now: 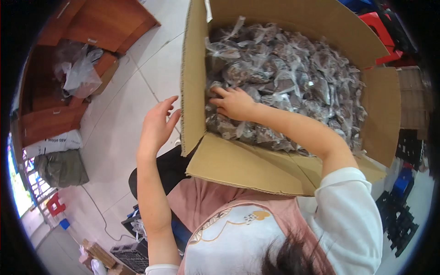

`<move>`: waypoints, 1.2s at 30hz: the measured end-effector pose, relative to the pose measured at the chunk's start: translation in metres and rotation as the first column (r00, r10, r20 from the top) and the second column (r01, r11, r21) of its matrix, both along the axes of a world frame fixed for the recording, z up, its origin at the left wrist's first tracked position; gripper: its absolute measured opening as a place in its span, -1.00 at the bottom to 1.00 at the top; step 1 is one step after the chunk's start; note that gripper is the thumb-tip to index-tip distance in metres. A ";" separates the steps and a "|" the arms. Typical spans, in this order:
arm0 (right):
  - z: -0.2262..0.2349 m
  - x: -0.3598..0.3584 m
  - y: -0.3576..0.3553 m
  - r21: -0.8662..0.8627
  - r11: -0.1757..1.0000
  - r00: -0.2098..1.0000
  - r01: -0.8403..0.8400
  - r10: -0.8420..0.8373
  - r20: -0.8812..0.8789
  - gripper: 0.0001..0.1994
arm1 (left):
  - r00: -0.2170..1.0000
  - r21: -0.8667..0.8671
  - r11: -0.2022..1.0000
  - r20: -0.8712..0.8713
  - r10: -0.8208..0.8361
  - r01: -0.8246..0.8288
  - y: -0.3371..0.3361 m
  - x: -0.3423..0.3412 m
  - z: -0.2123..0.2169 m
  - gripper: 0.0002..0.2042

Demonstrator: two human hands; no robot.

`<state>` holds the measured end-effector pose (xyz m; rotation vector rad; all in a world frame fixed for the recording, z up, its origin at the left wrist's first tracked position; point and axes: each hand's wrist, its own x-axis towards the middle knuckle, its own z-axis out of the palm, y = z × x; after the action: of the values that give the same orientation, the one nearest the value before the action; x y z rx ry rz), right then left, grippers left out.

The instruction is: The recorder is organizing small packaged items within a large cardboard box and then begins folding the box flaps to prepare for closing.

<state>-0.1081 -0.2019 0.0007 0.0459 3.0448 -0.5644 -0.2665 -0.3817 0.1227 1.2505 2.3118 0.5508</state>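
A large open cardboard box (193, 78) stands in front of me, its flaps folded outward. It is full of knotted clear plastic bags (293, 82) with dark brown contents that I cannot make out. My right hand (236, 104) reaches over the near flap and rests on the bags at the box's left side, fingers apart; its fingertips touch the plastic and I see nothing gripped. Outside the box, my left hand (158, 121) is raised beside the left flap. Its fingers are loosely spread and hold nothing.
Reddish-brown wooden cabinets (103, 23) stand at the far left, with a crumpled plastic bag (82, 75) there. A dark green sack (62, 168) lies below them. A cable (98, 213) runs over the tiled floor. Black crates (130, 256) and a red plastic item (382, 36) flank me.
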 end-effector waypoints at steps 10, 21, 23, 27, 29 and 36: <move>0.032 0.087 0.072 0.047 0.721 0.698 0.691 -0.650 -0.300 -0.63 | 1.000 0.039 0.999 -0.010 0.018 -0.018 0.000 0.007 0.014 -0.61; 0.012 0.101 0.077 0.127 0.761 0.770 0.636 -0.615 -0.171 -0.57 | 0.685 0.343 0.801 0.720 0.110 -0.490 0.033 0.015 0.000 -0.40; 0.025 0.107 0.075 0.118 0.720 0.729 0.684 -0.671 -0.132 -0.55 | 0.612 0.319 0.818 0.789 0.050 -0.478 0.050 0.023 0.001 -0.32; 0.063 0.128 0.077 0.138 0.772 0.769 0.621 -0.565 -0.300 -0.53 | 0.897 0.442 0.886 0.322 -0.302 0.140 0.087 0.043 -0.038 -0.32; 0.091 0.162 0.108 0.157 0.729 0.711 0.666 -0.557 -0.429 -0.60 | 0.870 -0.042 0.879 -0.126 -0.477 0.476 0.104 0.065 -0.042 -0.32; 0.160 0.493 0.252 0.430 -0.683 -0.180 0.590 -0.631 -0.755 -0.49 | 0.769 -0.062 0.831 -0.346 -0.537 0.553 0.112 0.084 -0.084 -0.33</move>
<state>0.3851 0.0498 0.1611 2.6387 1.6011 1.3756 -0.1821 -0.2699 0.0386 2.0840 2.0336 0.1762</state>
